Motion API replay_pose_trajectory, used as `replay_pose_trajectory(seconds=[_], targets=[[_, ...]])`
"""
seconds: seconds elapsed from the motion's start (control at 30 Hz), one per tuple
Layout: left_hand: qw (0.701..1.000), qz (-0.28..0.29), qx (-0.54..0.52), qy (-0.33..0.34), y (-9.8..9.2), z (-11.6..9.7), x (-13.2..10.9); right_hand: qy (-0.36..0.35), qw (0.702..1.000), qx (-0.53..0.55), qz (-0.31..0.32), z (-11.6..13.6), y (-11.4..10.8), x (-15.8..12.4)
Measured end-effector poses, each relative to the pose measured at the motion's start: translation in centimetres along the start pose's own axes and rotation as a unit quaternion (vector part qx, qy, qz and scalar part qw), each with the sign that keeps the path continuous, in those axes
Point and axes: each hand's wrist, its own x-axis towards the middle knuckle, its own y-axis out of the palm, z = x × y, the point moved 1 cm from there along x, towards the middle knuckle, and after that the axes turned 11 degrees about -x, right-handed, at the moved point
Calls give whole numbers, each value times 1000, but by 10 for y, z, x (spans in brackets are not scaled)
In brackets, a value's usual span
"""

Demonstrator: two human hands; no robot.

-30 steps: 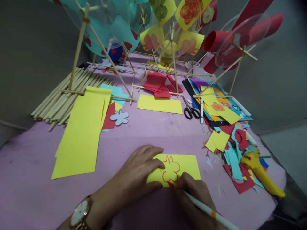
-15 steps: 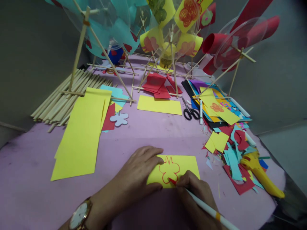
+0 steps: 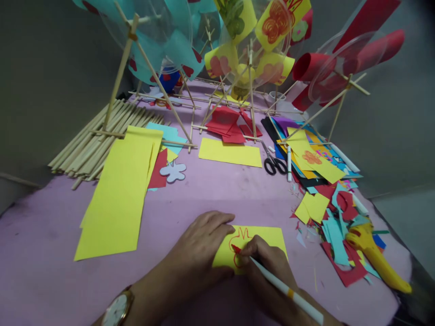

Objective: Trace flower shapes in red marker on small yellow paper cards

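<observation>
A small yellow sheet (image 3: 272, 235) lies near the front of the table, with a red butterfly outline (image 3: 243, 233) drawn on it. My left hand (image 3: 205, 244) rests with fingers apart over the sheet's left side, pressing it flat. In my right hand (image 3: 267, 262) is a white marker (image 3: 287, 290) with a red tip, which touches the drawing's inner part. My right fingers cover the lower right of the outline. Left of the hands lie long yellow sheets (image 3: 117, 199) and a grey butterfly cutout (image 3: 173, 171).
Stick stands with paper pinwheels (image 3: 275, 27) rise at the back. Wooden sticks (image 3: 98, 140) are piled at left. Black-handled scissors (image 3: 274, 165), a yellow strip (image 3: 231, 152) and red paper (image 3: 224, 122) lie mid-table. Paper scraps (image 3: 336, 235) and a yellow glue gun (image 3: 377, 258) are at right.
My right hand has moved up and left across the drawing, and the marker tip now sits higher inside the outline with a thick red mark there. The view has shifted slightly.
</observation>
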Motion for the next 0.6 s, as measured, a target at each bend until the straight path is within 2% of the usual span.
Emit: replay_pose_trajectory(seconds=[0.23,0.6], targets=[[1000,-6,-1,-7,0,-2,0,57,998,-3,-23,-1,0,-2],[1000,-10,-10,-1,-1,-3,0,91,995,-16,-27,0,-1,-3]])
